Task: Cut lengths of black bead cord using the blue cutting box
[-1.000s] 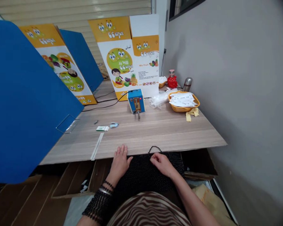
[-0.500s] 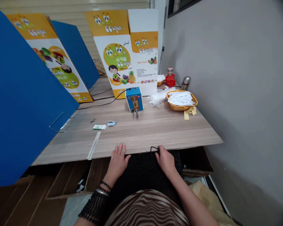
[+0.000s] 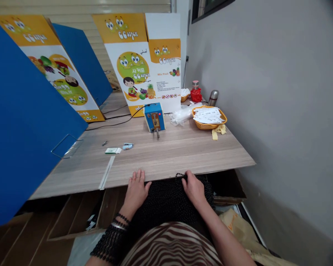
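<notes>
Head view: in front of the blue machine (image 3: pixel 152 109), leftward, your left hand (image 3: pixel 135 192) lay flat on the worktop (image 3: pixel 183 151), thumb apart; rightward, a black beaded strand (image 3: pixel 179 174) was pinched in your right hand (image 3: pixel 194 187), how finished, unclear.

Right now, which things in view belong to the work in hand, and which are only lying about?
Seemingly in use:
black beaded strand, at the fingers of the right hand
tabletop, under the fingers of the left hand

Apparently lying about, untouched:
blue device
light-blue stapler
white-and-green packet
orange basket with paper strips
</notes>
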### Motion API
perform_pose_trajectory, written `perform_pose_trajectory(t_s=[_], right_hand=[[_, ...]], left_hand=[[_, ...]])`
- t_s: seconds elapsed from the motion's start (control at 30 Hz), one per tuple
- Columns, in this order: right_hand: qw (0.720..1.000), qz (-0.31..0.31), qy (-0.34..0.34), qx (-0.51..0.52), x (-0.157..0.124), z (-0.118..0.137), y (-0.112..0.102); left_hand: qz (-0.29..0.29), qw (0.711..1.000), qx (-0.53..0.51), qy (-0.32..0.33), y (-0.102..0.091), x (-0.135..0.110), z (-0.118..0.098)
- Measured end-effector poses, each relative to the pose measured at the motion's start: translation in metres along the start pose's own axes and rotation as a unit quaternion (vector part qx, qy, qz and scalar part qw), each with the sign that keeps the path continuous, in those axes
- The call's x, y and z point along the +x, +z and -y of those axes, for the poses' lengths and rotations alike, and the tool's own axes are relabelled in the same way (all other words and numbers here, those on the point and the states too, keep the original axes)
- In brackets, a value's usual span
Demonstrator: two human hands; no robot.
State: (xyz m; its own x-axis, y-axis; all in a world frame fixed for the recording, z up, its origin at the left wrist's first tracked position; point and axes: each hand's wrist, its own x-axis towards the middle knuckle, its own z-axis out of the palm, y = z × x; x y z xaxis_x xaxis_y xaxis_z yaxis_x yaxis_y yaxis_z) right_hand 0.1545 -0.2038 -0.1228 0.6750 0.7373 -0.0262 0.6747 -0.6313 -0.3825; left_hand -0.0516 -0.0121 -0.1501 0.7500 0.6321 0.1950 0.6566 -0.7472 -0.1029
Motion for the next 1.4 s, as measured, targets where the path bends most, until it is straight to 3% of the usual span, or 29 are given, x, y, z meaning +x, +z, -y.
perform_pose_trajectory(t_s=[0.47,1.4], right_hand=[[1.000,0.009,-0.002,0.012,0.001,-0.006,0.000],[1.000,0.016,-0.003,0.023,0.005,-0.003,-0.005]], left_hand=[[0.000,1.000,0.014,-0.001,-0.003,0.002,-0.005],[0.053,0.997,0.052,-0.009,-0.007,0.007,-0.011]])
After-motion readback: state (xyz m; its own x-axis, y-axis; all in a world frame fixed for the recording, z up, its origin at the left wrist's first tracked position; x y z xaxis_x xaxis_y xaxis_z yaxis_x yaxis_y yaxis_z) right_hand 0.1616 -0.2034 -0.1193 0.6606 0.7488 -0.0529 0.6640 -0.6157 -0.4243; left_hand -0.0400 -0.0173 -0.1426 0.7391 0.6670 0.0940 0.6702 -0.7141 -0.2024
